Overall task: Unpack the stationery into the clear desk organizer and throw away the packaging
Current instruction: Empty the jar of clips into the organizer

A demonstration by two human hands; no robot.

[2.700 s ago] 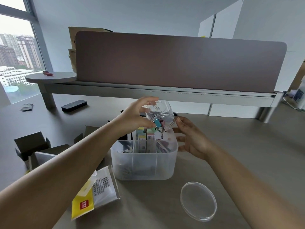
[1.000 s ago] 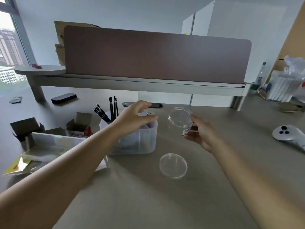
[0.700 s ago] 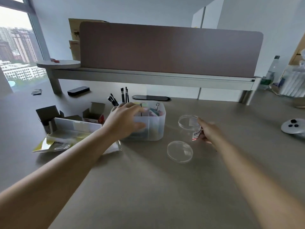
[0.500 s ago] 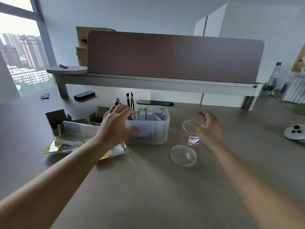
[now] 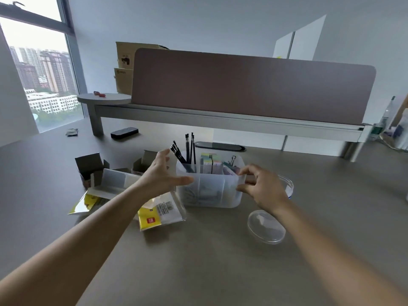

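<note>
The right hand [image 5: 263, 189] has left the jar [image 5: 287, 186] and now, like the left hand [image 5: 160, 175], cups the organizer [image 5: 209, 195], fingers spread

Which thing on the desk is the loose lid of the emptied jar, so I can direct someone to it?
Start at the clear desk organizer in the middle of the desk, below the brown partition. Look nearer the camera and to the right, just under the right hand. The lid is the flat, round, transparent disc lying alone on the bare desktop, unlike the taller clear jar behind the hand.
</note>
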